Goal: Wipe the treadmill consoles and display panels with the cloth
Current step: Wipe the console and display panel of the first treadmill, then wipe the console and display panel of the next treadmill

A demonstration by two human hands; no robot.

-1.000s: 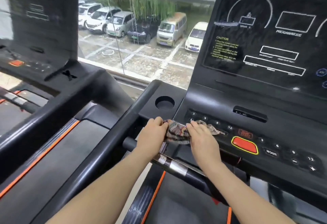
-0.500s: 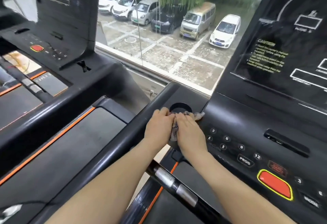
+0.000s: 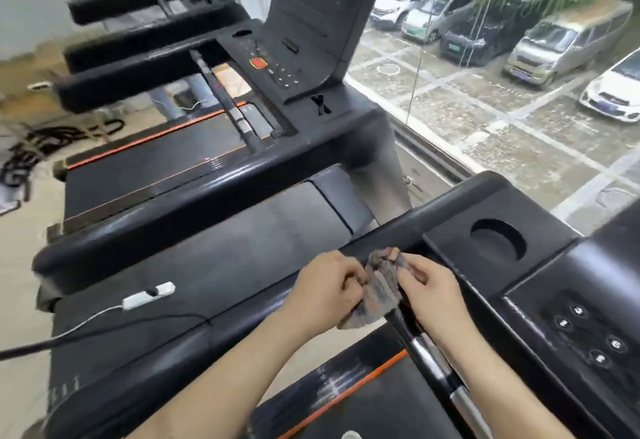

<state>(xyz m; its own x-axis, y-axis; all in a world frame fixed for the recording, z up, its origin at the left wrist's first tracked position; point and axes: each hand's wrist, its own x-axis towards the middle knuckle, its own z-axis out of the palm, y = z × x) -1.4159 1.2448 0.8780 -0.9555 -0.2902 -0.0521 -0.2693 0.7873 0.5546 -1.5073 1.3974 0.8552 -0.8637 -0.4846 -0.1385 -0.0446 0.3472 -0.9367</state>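
A left hand (image 3: 325, 291) and right hand (image 3: 434, 294) pinched a bunched cloth (image 3: 379, 291) between them over the console (image 3: 446, 248) rim, near-left of the cup holder (image 3: 498, 239). Limp and light, it would likely handle best gathered by its folds into a pad.

Flat grey daylight comes through the big window (image 3: 502, 119) on the right, bright, with no hard shadows. It lays a pale sheen along the glossy handrail (image 3: 214, 182) and the near console (image 3: 571, 300). Motion blur smears the far handrails (image 3: 145, 40) and floor (image 3: 24, 230); the cloth (image 3: 381, 286) is only slightly soft. Straight edges bow toward the corners.
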